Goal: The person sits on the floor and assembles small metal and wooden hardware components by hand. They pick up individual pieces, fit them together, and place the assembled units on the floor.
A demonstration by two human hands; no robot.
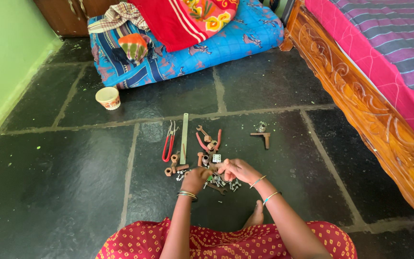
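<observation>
Early in the sorting, by my judgement: left hand (196, 178) and right hand (235, 169) meet, fingers pinched on a small metal part (215, 167) too tiny to identify, while bolts (224, 182), nuts (171, 170), pliers (210, 139) lie scattered on the floor (73, 182).

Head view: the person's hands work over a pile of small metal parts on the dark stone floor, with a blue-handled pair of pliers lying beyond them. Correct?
Not quite. In the head view the pliers beyond the left hand and right hand have red handles, not blue. The rest holds.
</observation>
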